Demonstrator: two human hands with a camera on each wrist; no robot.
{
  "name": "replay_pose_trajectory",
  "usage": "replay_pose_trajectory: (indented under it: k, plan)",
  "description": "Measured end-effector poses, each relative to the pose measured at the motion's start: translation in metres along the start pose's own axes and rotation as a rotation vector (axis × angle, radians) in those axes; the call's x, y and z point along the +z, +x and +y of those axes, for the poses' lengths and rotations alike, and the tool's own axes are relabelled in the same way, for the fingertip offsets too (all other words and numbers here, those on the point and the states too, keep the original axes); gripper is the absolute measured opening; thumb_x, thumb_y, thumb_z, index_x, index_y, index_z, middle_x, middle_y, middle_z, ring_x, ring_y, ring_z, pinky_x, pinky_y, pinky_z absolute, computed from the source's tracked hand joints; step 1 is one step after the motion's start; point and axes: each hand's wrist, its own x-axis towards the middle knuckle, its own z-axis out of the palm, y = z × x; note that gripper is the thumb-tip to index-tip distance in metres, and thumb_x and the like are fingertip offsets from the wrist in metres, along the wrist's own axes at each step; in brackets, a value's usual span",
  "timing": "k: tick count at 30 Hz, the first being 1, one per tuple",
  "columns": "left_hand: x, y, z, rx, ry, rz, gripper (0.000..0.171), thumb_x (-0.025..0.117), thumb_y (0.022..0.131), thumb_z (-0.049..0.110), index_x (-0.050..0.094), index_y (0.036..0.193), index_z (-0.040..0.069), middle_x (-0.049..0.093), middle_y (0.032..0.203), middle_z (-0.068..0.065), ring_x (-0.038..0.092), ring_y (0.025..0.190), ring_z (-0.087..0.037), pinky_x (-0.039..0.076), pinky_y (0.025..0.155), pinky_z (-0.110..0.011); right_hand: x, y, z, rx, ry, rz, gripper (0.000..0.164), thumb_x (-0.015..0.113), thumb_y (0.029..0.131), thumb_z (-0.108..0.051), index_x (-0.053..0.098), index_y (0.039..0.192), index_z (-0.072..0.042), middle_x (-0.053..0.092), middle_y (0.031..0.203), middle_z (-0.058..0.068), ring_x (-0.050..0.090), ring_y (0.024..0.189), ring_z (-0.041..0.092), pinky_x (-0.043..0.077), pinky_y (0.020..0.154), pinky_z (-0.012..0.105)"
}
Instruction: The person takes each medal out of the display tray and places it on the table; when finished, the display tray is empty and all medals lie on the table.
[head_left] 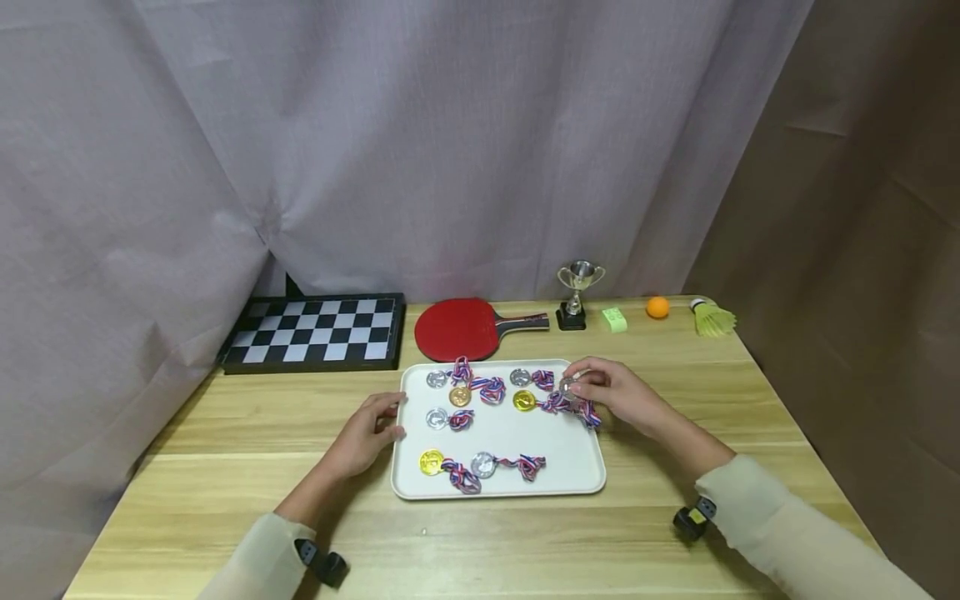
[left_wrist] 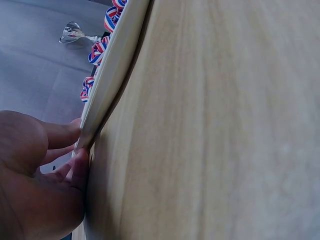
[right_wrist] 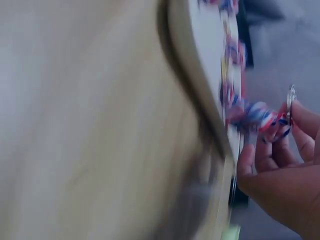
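Observation:
A white tray (head_left: pixel 517 483) lies on the table with several ribboned medals on it. My right hand (head_left: pixel 611 390) pinches a silver medal (right_wrist: pixel 291 102) over the tray's right end, its striped ribbon (head_left: pixel 588 414) hanging at the rim. Close by lie a gold medal (head_left: pixel 525 401) and a silver medal (head_left: pixel 521 377). On the left side my left hand (head_left: pixel 365 433) holds the tray's edge, thumb and fingers at the rim in the left wrist view. Near it are two silver medals (head_left: pixel 437 418), a bronze-toned medal (head_left: pixel 460 396) and a gold medal (head_left: pixel 431 462). Another silver medal (head_left: pixel 483 464) lies at the front.
Behind the tray are a chessboard (head_left: pixel 318 331), a red table tennis paddle (head_left: pixel 456 330), a trophy cup (head_left: pixel 576 292), a light green block (head_left: pixel 615 320), an orange ball (head_left: pixel 657 307) and a yellow shuttlecock (head_left: pixel 712 318). A grey curtain (head_left: pixel 450 150) hangs behind the table.

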Motion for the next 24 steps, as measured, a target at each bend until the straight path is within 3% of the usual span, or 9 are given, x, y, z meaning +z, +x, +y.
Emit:
replay_pose_trajectory:
  k: [6,10,16,24]
  plan:
    - [0.001,0.000,0.000,-0.003,-0.002,-0.004,0.052,0.067,0.094,-0.007,0.053,0.145,-0.005,0.051,0.144,-0.022,0.058,0.120,-0.035,0.049,0.106,-0.052,-0.051,0.016,0.021,-0.007,-0.090,0.017,0.032,0.060,0.104,-0.009,0.059,0.133,0.007,0.070,0.100,0.014,0.066,0.087,0.017,0.057,0.076,0.026]
    - [0.001,0.000,-0.001,0.003,0.001,0.003,0.052,0.067,0.094,-0.007,0.053,0.145,-0.006,0.052,0.144,-0.022,0.058,0.120,-0.035,0.049,0.106,-0.052,-0.073,0.027,0.032,-0.036,-0.196,0.032,0.030,0.061,0.104,-0.008,0.061,0.129,0.007,0.069,0.098,0.015,0.064,0.085,0.018,0.056,0.072,0.028]
    - [0.001,0.000,0.000,-0.001,0.006,0.006,0.053,0.067,0.094,-0.007,0.053,0.145,-0.005,0.051,0.144,-0.022,0.058,0.120,-0.034,0.048,0.106,-0.051,-0.084,0.039,0.046,-0.050,-0.365,0.057,0.024,0.069,0.099,-0.009,0.068,0.119,0.003,0.068,0.095,0.014,0.059,0.081,0.015,0.054,0.064,0.028]
    - [0.001,0.001,0.000,-0.017,0.010,0.002,0.053,0.068,0.093,-0.007,0.054,0.145,-0.004,0.051,0.144,-0.020,0.058,0.119,-0.033,0.049,0.104,-0.049,-0.080,0.040,0.063,-0.003,-0.293,0.081,0.027,0.067,0.099,-0.007,0.066,0.123,0.005,0.065,0.098,0.016,0.057,0.076,0.014,0.057,0.059,0.029]
